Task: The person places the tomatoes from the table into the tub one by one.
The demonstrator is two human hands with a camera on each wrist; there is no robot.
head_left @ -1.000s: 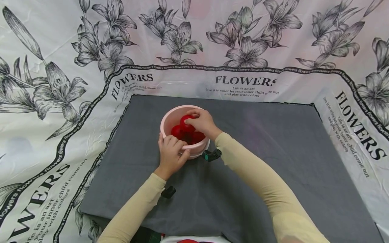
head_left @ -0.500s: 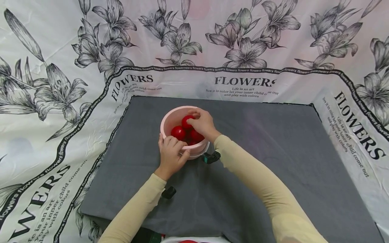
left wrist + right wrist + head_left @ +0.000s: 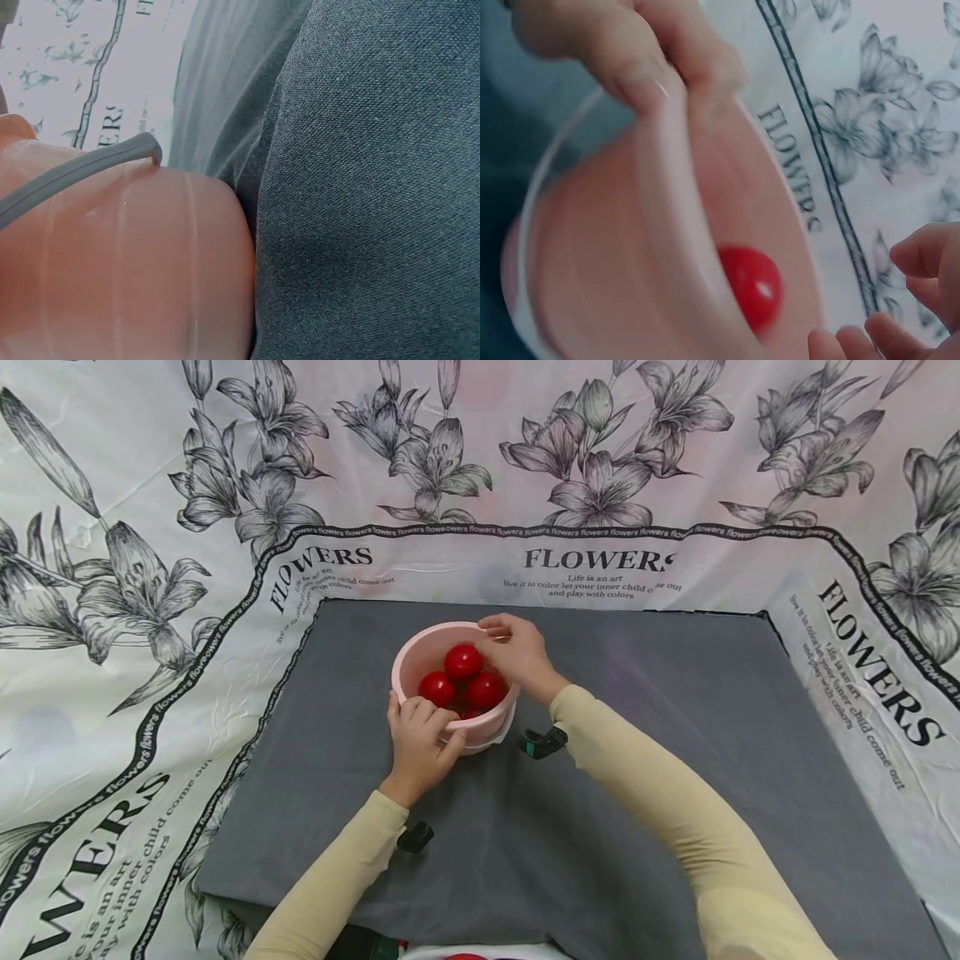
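Note:
A pink bucket (image 3: 406, 670) with a pale handle stands on the grey cloth and holds several glossy red balls (image 3: 463, 661). My left hand (image 3: 420, 739) grips its near rim, fingers over the edge and thumb outside. In the right wrist view, that left hand (image 3: 622, 56) pinches the rim, and one red ball (image 3: 751, 289) shows inside. My right hand (image 3: 519, 653) is over the bucket's far right rim, fingers loosely bent and holding nothing. The left wrist view shows the bucket's side (image 3: 150, 255) and its grey-looking handle (image 3: 82, 172), but no fingers.
A grey cloth (image 3: 660, 710) covers the table around the bucket. Behind it and along the sides hangs a white sheet (image 3: 450, 560) printed with flowers. Something white and red (image 3: 465, 955) shows at the table's near edge.
The right hand has let go of a red ball, which now lies on top of the others in the bucket, and has drawn back to the right. The left hand keeps its grip.

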